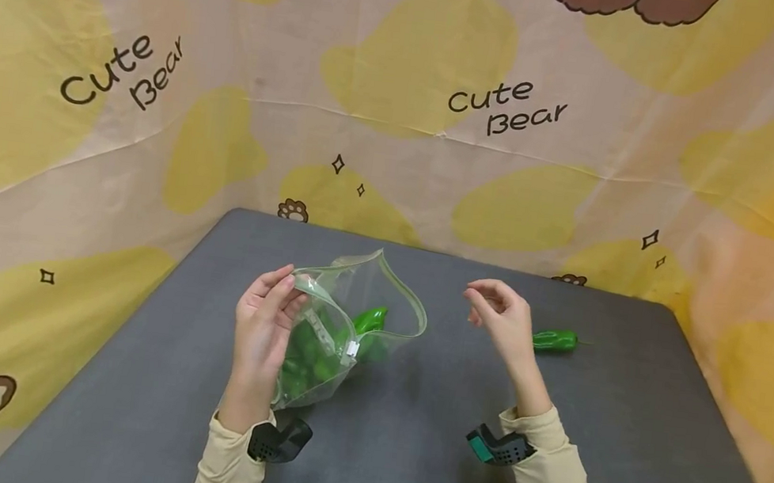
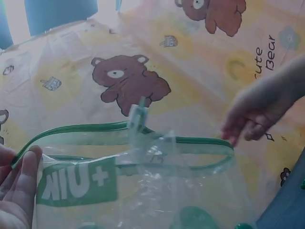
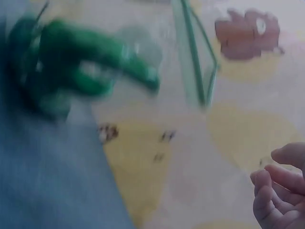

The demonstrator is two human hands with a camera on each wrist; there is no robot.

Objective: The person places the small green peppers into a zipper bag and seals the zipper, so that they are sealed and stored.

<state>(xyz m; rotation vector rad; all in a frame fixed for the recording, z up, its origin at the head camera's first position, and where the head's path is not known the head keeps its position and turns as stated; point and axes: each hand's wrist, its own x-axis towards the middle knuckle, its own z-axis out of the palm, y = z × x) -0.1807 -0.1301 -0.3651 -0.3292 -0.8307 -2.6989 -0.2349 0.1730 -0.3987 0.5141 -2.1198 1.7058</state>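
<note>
My left hand [image 1: 267,323] pinches the rim of a clear zip bag [image 1: 337,397] between thumb and fingers. The bag's green-edged mouth gapes, with a white slider on the near edge. Several green peppers [image 1: 371,321] lie inside, one angled up toward the mouth. In the left wrist view, the bag's green label [image 2: 78,185] faces the camera. To the right of the bag and apart from it, my right hand [image 1: 502,317] hovers above the table, its fingers loosely bent with nothing between them. Behind that wrist lies a single green pepper [image 1: 555,340], partly hidden.
The dark grey table [image 1: 435,446] reaches to a patterned cloth [image 1: 406,76] hanging behind it and along both sides. A black wrist device [image 1: 280,440] sits on the left sleeve, and a black and green one [image 1: 498,445] on the right.
</note>
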